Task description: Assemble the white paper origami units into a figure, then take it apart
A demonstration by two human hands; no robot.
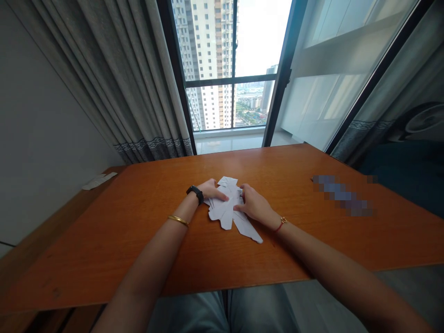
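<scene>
Several white paper pieces (225,213) with cut, angular edges lie overlapped in a loose bunch on the wooden table (145,249). One long pointed strip reaches toward the lower right of the bunch. My left hand (210,190) grips the pile's left side, its thumb lying across the top sheet and the other fingers partly hidden at the far side. From the right, my right hand (255,204) closes on the pile's edge with thumb and forefinger curved round the paper. How many sheets each hand pinches is hidden.
A blurred-out long object (342,194) lies on the table's right side. Another pale paper-like item (99,181) rests on a ledge at the far left. Behind the table are a grey curtain (138,83) and a window (233,81); a fan-like object (425,118) stands at the right.
</scene>
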